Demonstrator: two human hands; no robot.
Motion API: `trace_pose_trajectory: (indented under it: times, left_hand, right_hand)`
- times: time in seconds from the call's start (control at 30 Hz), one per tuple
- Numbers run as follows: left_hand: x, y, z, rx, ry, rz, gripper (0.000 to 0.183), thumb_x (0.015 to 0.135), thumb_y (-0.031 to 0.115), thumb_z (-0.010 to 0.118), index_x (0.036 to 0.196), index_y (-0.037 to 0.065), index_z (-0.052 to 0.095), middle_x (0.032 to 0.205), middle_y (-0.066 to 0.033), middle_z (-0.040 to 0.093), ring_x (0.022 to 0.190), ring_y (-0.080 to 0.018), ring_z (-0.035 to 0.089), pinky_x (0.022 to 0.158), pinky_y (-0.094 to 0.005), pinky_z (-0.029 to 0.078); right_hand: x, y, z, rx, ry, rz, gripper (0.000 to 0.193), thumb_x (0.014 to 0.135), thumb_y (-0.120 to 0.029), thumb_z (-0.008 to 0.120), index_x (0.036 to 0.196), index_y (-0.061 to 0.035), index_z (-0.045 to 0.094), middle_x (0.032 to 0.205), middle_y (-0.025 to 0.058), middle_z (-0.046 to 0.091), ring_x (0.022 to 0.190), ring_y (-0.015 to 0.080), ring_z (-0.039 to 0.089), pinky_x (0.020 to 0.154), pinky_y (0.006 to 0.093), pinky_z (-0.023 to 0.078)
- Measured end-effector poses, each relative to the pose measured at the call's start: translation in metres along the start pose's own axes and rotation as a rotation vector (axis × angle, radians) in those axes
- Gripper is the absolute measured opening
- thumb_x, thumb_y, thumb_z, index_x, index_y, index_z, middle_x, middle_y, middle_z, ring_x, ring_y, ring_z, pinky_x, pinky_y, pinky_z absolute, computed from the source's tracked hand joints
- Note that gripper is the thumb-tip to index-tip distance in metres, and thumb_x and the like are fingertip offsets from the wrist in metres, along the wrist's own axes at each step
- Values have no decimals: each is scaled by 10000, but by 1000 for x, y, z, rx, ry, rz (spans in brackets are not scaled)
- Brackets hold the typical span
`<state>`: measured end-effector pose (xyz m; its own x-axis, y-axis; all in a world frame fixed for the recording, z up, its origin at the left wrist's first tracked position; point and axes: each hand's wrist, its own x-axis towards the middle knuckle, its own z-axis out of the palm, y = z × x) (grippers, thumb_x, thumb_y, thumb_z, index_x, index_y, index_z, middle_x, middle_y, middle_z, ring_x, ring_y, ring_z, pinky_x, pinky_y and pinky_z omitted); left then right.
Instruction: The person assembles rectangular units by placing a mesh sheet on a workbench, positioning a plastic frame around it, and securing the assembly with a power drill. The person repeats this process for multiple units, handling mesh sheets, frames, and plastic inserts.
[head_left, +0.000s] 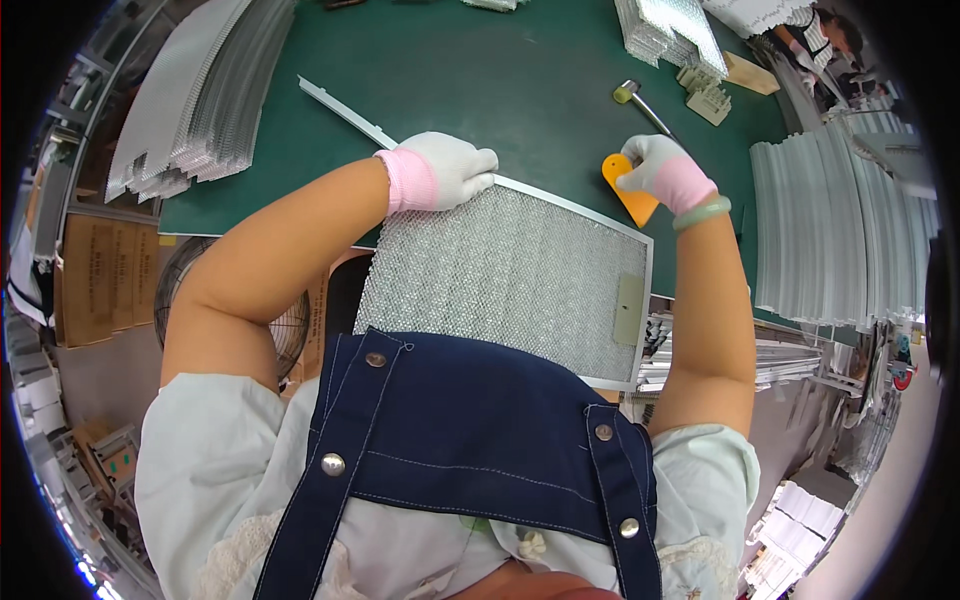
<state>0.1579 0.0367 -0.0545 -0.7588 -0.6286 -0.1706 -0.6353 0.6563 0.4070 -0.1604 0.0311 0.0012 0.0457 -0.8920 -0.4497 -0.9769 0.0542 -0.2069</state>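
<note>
- Panel [500, 270] of silvery mesh: centre of frame, between the green counter [450, 80] and the navy apron [480, 430]; its visible long axis runs left to right, dipping rightward.
- Left hand [445, 172], gloved: touching the panel's upper-left corner, fingers drawn together; thumb unclear, so I cannot tell whether it pinches the rim.
- Right hand [660, 165], gloved: pinching an orange-yellow scraper [638, 205].
- Key relation, in my judgement: from the right hand, the panel lies to the lower left. That hand is nearer the upper-right corner; the scraper slants down rightward, apart from the rim.
- Obscured from my remote view: panel's lower edge, behind the apron; lower end of the metal strip [345, 110], behind the left hand, joint unconfirmed; mallet [627, 92], handle partly covered.
</note>
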Motion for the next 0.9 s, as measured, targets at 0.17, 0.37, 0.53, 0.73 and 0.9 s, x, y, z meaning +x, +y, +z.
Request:
trace_pose_trajectory:
  times: [0.17,0.37,0.53,0.73,0.9]
  left_hand:
    - [1,-4,-7,-70,-56,-2,323,1007,316,490,1122,50,633,955,-190,688,937,-375,656,855,-461,499]
    - [10,-11,-16,-161,-175,-19,318,1010,309,490,1118,55,649,1037,-179,685,1007,-359,643,906,-441,489]
    - [9,-9,-13,-174,-186,-47,293,994,262,497,1089,51,676,1033,-168,695,1014,-345,649,917,-425,490]
    - [11,-16,-11,-193,-156,-21,289,975,234,520,1100,44,698,1037,-154,709,1013,-310,665,917,-399,499]
    - [14,-15,-13,-287,-226,-59,291,979,218,516,1117,37,697,1039,-153,708,1020,-286,669,927,-383,497]
  right_hand:
    - [-74,-49,33,409,666,-545,110,828,-66,686,924,-25,652,831,106,661,753,239,649,679,339,519]
    - [-95,-83,116,-229,559,-775,248,809,-117,622,1041,-33,593,913,147,641,670,306,670,600,413,556]
    - [-90,-106,123,-489,522,-683,379,816,-134,608,1183,-42,581,823,100,605,608,242,654,555,378,542]
    - [-80,-110,126,-559,561,-693,328,832,-136,596,1147,-42,589,758,86,583,576,240,643,504,381,519]
    - [-67,-111,117,-536,531,-661,245,842,-129,590,1072,-46,577,758,83,579,589,242,658,492,383,515]
